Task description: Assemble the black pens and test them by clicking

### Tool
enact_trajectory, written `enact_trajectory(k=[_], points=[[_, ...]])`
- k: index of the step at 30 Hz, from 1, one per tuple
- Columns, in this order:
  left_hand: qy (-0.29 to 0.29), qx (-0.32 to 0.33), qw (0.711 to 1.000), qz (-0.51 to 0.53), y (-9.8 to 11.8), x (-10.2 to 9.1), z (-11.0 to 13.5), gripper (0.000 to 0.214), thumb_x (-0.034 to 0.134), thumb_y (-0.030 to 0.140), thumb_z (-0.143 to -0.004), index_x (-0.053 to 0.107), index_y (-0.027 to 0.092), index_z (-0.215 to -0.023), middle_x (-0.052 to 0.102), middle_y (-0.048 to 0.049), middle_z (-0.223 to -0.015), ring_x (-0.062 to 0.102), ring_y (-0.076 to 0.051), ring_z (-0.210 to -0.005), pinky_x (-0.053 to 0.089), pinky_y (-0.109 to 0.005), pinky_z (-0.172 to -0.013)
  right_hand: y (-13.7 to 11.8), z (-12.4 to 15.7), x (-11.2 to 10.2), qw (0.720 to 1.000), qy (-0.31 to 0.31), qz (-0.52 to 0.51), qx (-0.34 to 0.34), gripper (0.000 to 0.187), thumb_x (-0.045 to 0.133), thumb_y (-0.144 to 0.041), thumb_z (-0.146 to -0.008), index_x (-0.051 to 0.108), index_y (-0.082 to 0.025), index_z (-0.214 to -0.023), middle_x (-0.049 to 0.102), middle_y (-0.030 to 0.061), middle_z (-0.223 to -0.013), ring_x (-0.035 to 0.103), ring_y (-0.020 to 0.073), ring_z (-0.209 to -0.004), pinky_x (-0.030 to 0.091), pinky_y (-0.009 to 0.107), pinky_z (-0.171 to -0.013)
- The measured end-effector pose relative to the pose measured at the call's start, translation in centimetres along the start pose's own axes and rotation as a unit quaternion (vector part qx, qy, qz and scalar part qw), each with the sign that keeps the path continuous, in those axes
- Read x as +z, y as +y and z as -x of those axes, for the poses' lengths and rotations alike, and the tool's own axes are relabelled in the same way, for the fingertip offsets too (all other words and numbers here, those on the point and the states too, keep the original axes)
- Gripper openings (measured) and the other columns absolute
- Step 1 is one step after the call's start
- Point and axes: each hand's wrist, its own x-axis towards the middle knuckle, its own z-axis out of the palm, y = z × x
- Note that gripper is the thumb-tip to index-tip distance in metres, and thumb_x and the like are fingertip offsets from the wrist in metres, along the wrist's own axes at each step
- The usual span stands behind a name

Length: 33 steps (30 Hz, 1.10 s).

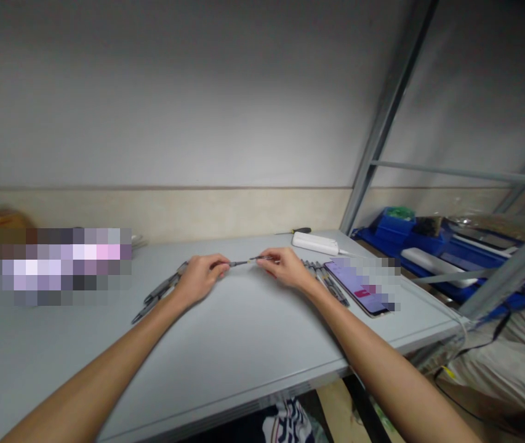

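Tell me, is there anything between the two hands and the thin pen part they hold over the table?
Nothing visible does. The left hand and the right hand each pinch one end of the thin pen part directly, above a bare patch of the table. The pen piles lie off to the sides.

- a plain pale wall (pixel 174 92) fills the upper view, brightest toward the middle, dimmer at the edges.
- a beige band (pixel 225 212) runs along the wall's foot, just above the tabletop.
- the light grey table (pixel 225 357) stretches across, its front edge slanting down to the left.
- on the right, a grey metal rack upright (pixel 389 117) leans through the view, with a crossbar (pixel 456 173) running off it.
- blue bins (pixel 394 224) sit low on that rack, beside the table's far right corner.
- below the table edge, a strip of brownish floor (pixel 336 403).
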Motion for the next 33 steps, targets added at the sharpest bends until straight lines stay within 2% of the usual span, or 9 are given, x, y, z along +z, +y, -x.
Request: enact_trajectory(k=[3,7,12,16,18,24,29,31,33], points=[[0.019,0.018,1.0,0.002,0.2,0.0,0.0,0.023,0.05,0.032,-0.079,0.066,0.017,-0.084,0.068,-0.0024,-0.072,0.059,-0.016,-0.067,0.041,-0.025,-0.064,0.0,0.0,0.3,0.998,-0.033,-0.02,0.044,0.038,0.046,-0.043,-0.083,0.059,-0.014,-0.062,0.042,-0.0045,-0.043,0.037,0.0077,-0.041,0.028,0.021,-0.044],[0.062,0.044,0.997,0.015,0.3,0.1,-0.1,0.021,0.052,0.032,-0.078,0.066,0.017,-0.083,0.068,-0.0047,-0.082,0.059,-0.017,-0.076,0.041,-0.027,-0.073,0.0,-0.1,0.4,0.986,-0.065,-0.093,0.121,0.043,0.039,-0.048,-0.085,0.058,-0.014,-0.067,0.038,-0.0061,-0.04,0.032,0.0077,-0.035,0.025,0.021,-0.038],[0.022,-0.036,0.994,0.099,0.0,0.6,-0.3,0.027,0.045,0.036,-0.079,0.063,0.016,-0.08,0.062,-0.0012,-0.064,0.054,-0.014,-0.06,0.039,-0.024,-0.058,-0.1,-0.1,0.0,0.999,0.035,-0.027,0.02,0.037,0.057,-0.045,-0.077,0.063,-0.016,-0.099,0.059,0.0001,-0.064,0.047,0.0093,-0.051,0.036,0.021,-0.049],[0.016,-0.048,0.994,0.095,-0.2,0.9,-0.3,0.029,0.043,0.037,-0.079,0.061,0.016,-0.07,0.056,0.0009,-0.057,0.049,-0.013,-0.054,0.035,-0.023,-0.053,-0.1,-0.1,-0.1,0.998,0.057,0.028,-0.021,0.028,0.059,-0.039,-0.076,0.066,-0.014,-0.086,0.06,0.0014,-0.064,0.047,0.0097,-0.054,0.036,0.021,-0.053],[0.017,-0.049,0.994,0.092,-0.4,1.0,-0.4,0.028,0.044,0.036,-0.078,0.062,0.016,-0.073,0.058,0.0003,-0.059,0.05,-0.013,-0.056,0.035,-0.023,-0.053,-0.1,-0.1,0.0,0.998,0.053,0.031,-0.016,0.028,0.058,-0.039,-0.077,0.066,-0.013,-0.081,0.056,-0.0003,-0.057,0.044,0.0092,-0.052,0.034,0.021,-0.052],[0.08,-0.025,0.993,0.081,0.2,1.2,-0.1,0.021,0.051,0.03,-0.075,0.064,0.016,-0.084,0.067,-0.0045,-0.078,0.058,-0.017,-0.073,0.043,-0.028,-0.067,-0.1,-0.2,0.3,0.991,-0.002,-0.113,0.067,0.033,0.053,-0.045,-0.078,0.061,-0.014,-0.073,0.042,-0.0063,-0.043,0.034,0.0063,-0.038,0.024,0.02,-0.039],[0.14,0.032,0.99,0.005,1.8,1.1,0.3,0.019,0.049,0.026,-0.079,0.065,0.017,-0.081,0.068,-0.0055,-0.081,0.059,-0.018,-0.077,0.043,-0.03,-0.071,0.2,-0.3,0.4,0.958,-0.018,-0.247,0.145,0.03,0.058,-0.044,-0.073,0.058,-0.014,-0.068,0.038,-0.0083,-0.041,0.028,0.0048,-0.033,0.02,0.02,-0.034],[0.141,0.038,0.989,0.005,2.0,1.0,0.2,0.018,0.049,0.026,-0.079,0.064,0.017,-0.08,0.068,-0.0054,-0.081,0.059,-0.018,-0.077,0.043,-0.029,-0.072,0.3,-0.3,0.4,0.942,-0.03,-0.29,0.165,0.03,0.058,-0.043,-0.071,0.057,-0.014,-0.067,0.036,-0.0091,-0.04,0.025,0.0045,-0.032,0.019,0.02,-0.032],[0.105,0.026,0.994,0.019,1.7,1.0,0.0,0.017,0.05,0.027,-0.078,0.064,0.016,-0.08,0.067,-0.0042,-0.078,0.058,-0.017,-0.074,0.042,-0.028,-0.07,0.3,-0.3,0.4,0.937,-0.032,-0.301,0.176,0.03,0.059,-0.044,-0.071,0.056,-0.014,-0.066,0.036,-0.0094,-0.039,0.025,0.0044,-0.032,0.018,0.02,-0.032]])
